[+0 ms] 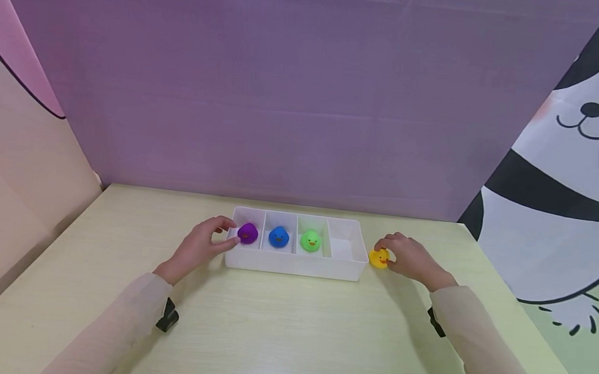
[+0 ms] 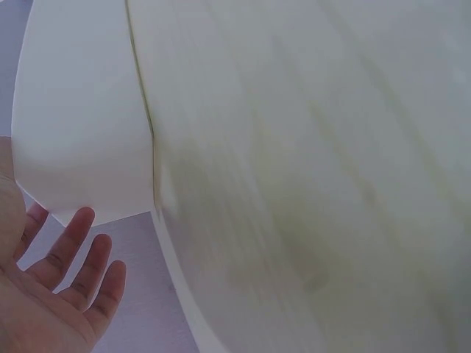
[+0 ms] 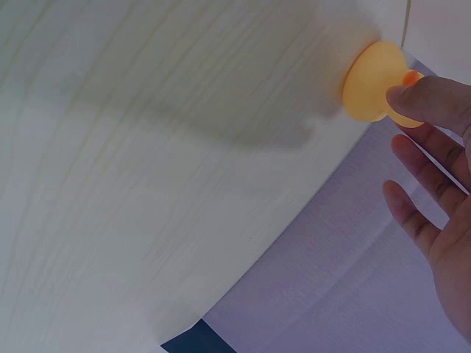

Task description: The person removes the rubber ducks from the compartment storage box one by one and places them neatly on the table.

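Note:
A white box (image 1: 295, 264) with several compartments stands on the table. From left to right, a purple toy duck (image 1: 248, 233), a blue toy duck (image 1: 279, 237) and a light green toy duck (image 1: 311, 240) sit in separate compartments; the rightmost holds none. My left hand (image 1: 201, 244) is at the box's left end, thumb tip over the rim beside the purple duck, fingers loosely extended in the left wrist view. Right of the box, my right hand (image 1: 411, 257) pinches a yellow toy duck (image 3: 372, 82) by its head, low at the table.
The pale wooden table (image 1: 282, 327) ends at a purple cloth backdrop (image 1: 293, 107). A panda-printed panel (image 1: 559, 183) stands on the right and a beige and pink panel (image 1: 21, 155) on the left. Dark straps show at both wrists.

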`<state>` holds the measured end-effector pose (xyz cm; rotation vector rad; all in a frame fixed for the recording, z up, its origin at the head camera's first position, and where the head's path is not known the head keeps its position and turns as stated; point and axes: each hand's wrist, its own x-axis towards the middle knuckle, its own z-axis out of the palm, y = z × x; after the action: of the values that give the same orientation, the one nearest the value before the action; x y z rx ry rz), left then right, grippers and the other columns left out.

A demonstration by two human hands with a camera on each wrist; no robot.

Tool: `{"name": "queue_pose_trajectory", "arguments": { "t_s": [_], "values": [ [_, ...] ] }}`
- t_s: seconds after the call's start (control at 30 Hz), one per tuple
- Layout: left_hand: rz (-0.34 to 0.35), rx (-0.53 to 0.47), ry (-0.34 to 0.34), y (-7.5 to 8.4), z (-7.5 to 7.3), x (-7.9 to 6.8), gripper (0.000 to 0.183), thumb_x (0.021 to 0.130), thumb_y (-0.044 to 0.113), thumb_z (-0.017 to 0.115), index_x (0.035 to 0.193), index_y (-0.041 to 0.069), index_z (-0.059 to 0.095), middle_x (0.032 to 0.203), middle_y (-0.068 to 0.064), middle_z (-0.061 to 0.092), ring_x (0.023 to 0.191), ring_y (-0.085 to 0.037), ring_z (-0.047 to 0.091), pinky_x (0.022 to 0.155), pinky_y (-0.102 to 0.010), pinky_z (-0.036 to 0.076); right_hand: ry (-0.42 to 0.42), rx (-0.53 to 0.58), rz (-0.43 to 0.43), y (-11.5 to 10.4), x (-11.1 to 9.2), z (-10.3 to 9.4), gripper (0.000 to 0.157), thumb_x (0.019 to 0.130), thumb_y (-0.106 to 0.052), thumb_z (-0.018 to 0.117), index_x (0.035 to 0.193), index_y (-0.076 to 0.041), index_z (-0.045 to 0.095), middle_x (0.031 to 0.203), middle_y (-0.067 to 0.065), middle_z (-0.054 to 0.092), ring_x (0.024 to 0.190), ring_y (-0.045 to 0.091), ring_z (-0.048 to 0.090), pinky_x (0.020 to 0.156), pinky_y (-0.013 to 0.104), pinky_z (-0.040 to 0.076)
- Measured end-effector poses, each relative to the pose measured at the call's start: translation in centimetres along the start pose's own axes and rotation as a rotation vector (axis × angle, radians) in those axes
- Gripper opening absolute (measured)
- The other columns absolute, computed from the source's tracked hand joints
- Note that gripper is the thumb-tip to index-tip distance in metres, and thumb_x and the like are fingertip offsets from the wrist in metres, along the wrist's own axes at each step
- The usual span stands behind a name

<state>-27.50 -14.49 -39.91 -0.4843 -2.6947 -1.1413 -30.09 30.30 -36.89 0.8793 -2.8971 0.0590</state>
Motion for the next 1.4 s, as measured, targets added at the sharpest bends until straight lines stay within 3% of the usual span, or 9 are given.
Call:
{"name": "queue_pose_trajectory", "arguments": {
  "t_s": [0.73,1.0,1.4],
  "values": [
    [-0.003,0.006,0.005,-0.1,0.2,0.0,0.040,0.083,0.031,0.066,0.114,0.007,0.056,0.108,-0.011,0.060,0.103,-0.031,0.054,0.091,-0.047,0.045,-0.015,0.018,0.015,-0.3,-0.3,-0.3,0.033,0.069,0.002,0.073,0.099,-0.007,0.065,0.098,0.007,0.064,0.091,0.028,0.055,0.079,0.046,0.050],
    [-0.010,0.003,0.003,0.0,0.1,-0.1,0.039,0.084,0.032,0.065,0.114,0.009,0.056,0.108,-0.009,0.060,0.103,-0.029,0.054,0.091,-0.046,0.045,0.018,0.002,-0.010,-0.5,-0.2,-1.4,0.034,0.068,0.003,0.073,0.100,-0.006,0.065,0.099,0.009,0.064,0.091,0.028,0.055,0.075,0.046,0.050],
    [-0.006,-0.001,-0.002,0.0,0.1,-0.1,0.039,0.084,0.030,0.065,0.115,0.008,0.056,0.109,-0.010,0.060,0.104,-0.029,0.054,0.091,-0.046,0.045,0.039,-0.013,-0.021,-1.0,1.0,-3.1,0.032,0.071,-0.001,0.071,0.102,-0.006,0.064,0.102,0.010,0.064,0.094,0.029,0.055,0.080,0.045,0.049]
  ]
}}
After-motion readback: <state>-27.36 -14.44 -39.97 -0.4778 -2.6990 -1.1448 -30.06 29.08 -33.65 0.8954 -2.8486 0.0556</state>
